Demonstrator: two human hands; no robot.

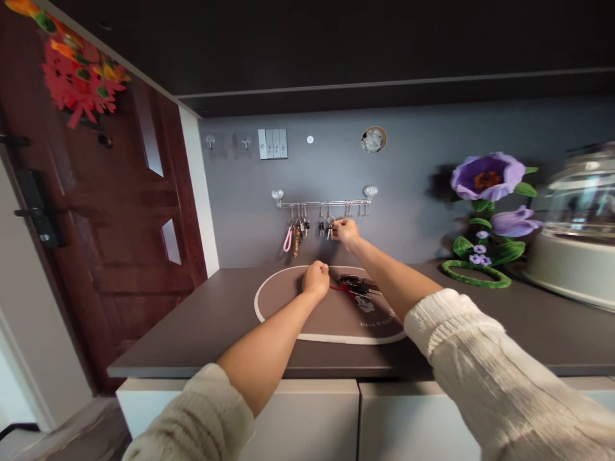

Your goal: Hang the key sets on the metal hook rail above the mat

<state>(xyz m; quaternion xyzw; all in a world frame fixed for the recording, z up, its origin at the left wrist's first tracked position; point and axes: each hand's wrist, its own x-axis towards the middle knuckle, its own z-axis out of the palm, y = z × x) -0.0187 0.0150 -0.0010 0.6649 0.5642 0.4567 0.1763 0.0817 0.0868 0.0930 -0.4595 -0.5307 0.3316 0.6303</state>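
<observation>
My right hand [346, 233] is up at the hook rail [321, 203] on the wall, its thumb and fingers pinched on a small bunch of keys [330, 229] that hangs from a hook. My left hand [316, 279] hovers low over the brown mat [283, 301], curled into a fist; whatever it may hold is hidden. On the mat, just right of that fist, lies a pile of keys [358, 285] with a red strap. Further left on the rail hang more keys, a pink loop strap [287, 240] and a brown tag [296, 242].
Purple artificial flowers [487, 179] and a glass-topped white appliance [571, 256] stand on the counter [202, 320] at right. A dark shelf [384, 45] overhangs the counter. Switches [273, 144] and small hooks [210, 142] are on the wall. A red-brown door [120, 256] is at left.
</observation>
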